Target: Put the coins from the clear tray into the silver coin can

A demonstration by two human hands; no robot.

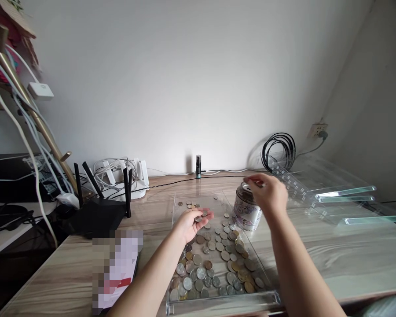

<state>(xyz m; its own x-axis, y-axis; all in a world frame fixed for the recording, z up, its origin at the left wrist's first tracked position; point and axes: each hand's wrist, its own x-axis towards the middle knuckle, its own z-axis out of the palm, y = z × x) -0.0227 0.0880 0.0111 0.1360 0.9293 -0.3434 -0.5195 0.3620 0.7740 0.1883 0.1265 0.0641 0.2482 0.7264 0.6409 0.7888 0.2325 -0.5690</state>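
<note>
My left hand is turned palm up over a clear acrylic tray, its fingers curled around a few silver coins. Many coins, silver and brassy, lie spread across the tray beneath it. To the right stands a round tin can with a patterned white side and a metal top that appears to have a slot. My right hand is above that top with thumb and fingers pinched together. Whatever the pinch holds is too small or hidden to make out.
A black router with antennas and a white cable bundle sit at the left. A small dark bottle stands by the wall. Coiled black cable and clear acrylic panels are at the right. A blurred-out item lies front left.
</note>
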